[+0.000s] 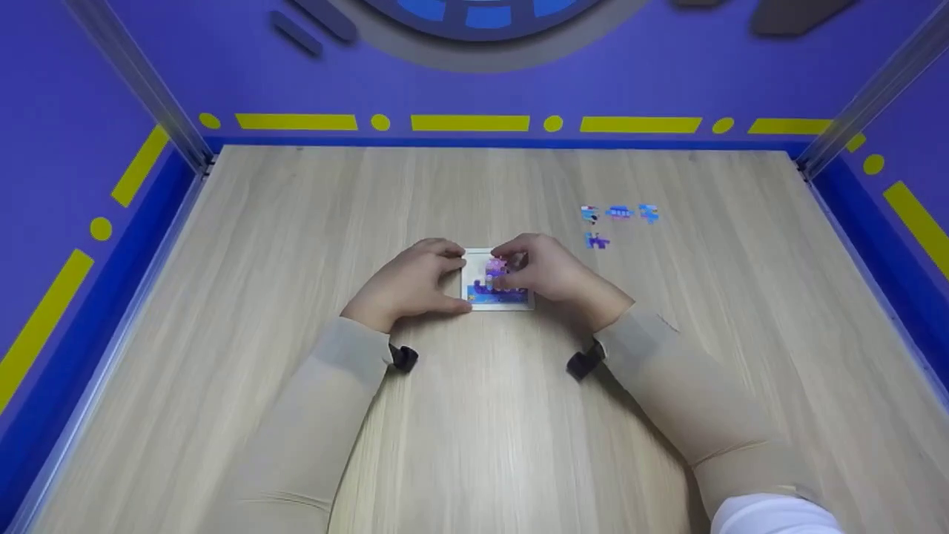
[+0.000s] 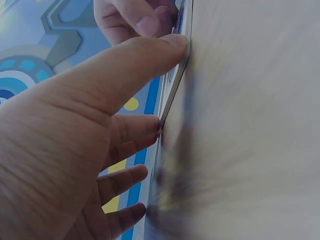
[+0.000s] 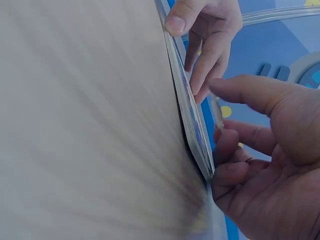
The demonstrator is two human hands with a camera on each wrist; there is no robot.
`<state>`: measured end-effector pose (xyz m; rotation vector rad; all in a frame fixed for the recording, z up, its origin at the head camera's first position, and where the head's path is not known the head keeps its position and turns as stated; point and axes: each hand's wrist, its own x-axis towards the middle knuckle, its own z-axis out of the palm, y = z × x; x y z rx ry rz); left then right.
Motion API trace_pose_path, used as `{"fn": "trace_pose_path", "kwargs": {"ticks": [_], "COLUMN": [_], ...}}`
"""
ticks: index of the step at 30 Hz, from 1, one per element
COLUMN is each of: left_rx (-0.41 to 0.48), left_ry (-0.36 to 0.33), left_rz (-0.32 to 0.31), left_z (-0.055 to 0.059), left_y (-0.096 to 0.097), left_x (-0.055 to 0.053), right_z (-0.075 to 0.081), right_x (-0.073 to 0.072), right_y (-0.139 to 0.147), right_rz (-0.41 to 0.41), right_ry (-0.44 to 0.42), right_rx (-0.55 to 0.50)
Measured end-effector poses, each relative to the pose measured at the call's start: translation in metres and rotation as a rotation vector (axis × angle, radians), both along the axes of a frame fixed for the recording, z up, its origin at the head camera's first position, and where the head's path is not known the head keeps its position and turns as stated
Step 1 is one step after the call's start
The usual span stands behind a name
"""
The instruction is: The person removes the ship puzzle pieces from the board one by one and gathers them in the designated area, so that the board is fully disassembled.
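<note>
Purple-blue walls (image 1: 185,67) with yellow bars and dots close in three sides of a pale wood-grain bench (image 1: 474,415), and metal posts (image 1: 141,74) stand at the two far corners. Near the middle of the bench lies a small white-edged puzzle frame (image 1: 474,268), directly between the two hands. Its lower part carries blue and purple picture pieces, with purple and pink parts higher up; the upper left shows bare white.

The left hand (image 1: 415,282) is at the frame's left side, its fingers extended rather than curled. Its thumb touches the near left corner and its index finger the far left one, while its other fingers spread beyond the edge. The right hand (image 1: 545,274) reaches over the frame's right half, pinching a thin puzzle piece (image 3: 217,112) between thumb and fingers. The right wrist view shows that piece edge-on, so its printed face cannot be made out.

Beyond the right hand and off to its right, well apart from the frame, four loose pieces (image 1: 619,213) lie on the bench: three in a row, and one just nearer, below the leftmost. Beige sleeves (image 1: 296,423) cover both forearms, and a small black camera (image 1: 405,359) shows at each wrist.
</note>
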<state>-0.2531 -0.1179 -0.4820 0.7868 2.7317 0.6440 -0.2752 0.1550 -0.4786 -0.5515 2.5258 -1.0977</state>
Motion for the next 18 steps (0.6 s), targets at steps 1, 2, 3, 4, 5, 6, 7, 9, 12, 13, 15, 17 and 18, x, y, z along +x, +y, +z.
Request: {"fn": "trace_pose_path", "kwargs": {"ticks": [1,2,3,4,5,6,7,9,12,13,15,17,18], "left_rx": [-0.001,-0.002,-0.002,-0.003,-0.003,-0.004,-0.005,-0.005,0.0,0.0,-0.001,-0.008,-0.008], "left_ry": [0.002,0.005,0.006,0.007,0.008,0.007,0.007,0.006,0.01,0.014,0.013,0.013,0.013], "left_rz": [-0.002,-0.005,-0.006,-0.008,-0.008,-0.007,-0.004,-0.002,-0.004,-0.004,-0.004,-0.003,-0.004], "left_z": [0.0,0.0,0.0,0.0,0.0,0.001,0.001,0.001,0.001,0.001,0.001,-0.001,-0.002], "left_y": [0.0,0.0,-0.001,-0.001,-0.001,-0.001,-0.001,0.0,0.002,0.002,0.002,0.001,0.001], "left_x": [0.0,0.0,0.0,0.0,0.0,0.0,-0.001,-0.001,-0.002,-0.003,-0.003,-0.002,-0.001], "right_z": [0.001,0.001,0.002,0.002,0.003,0.004,0.005,0.008,0.015,0.018,0.024,0.029,0.031], "right_x": [0.0,0.0,-0.001,-0.001,-0.001,-0.002,-0.002,-0.004,-0.006,-0.007,-0.007,-0.008,-0.008], "right_y": [0.0,0.001,0.002,0.002,0.003,0.004,0.006,0.009,0.017,0.019,0.024,0.029,0.032], "right_rz": [-0.004,-0.007,-0.01,-0.015,-0.015,-0.015,-0.015,-0.016,-0.033,-0.042,-0.062,-0.075,-0.08], "right_ry": [-0.005,-0.007,-0.012,-0.023,-0.03,-0.035,-0.04,-0.049,-0.046,-0.047,-0.043,-0.049,-0.053], "right_rx": [-0.014,-0.027,-0.039,-0.051,-0.062,-0.071,-0.079,-0.098,-0.106,-0.109,-0.103,-0.123,-0.142]}}
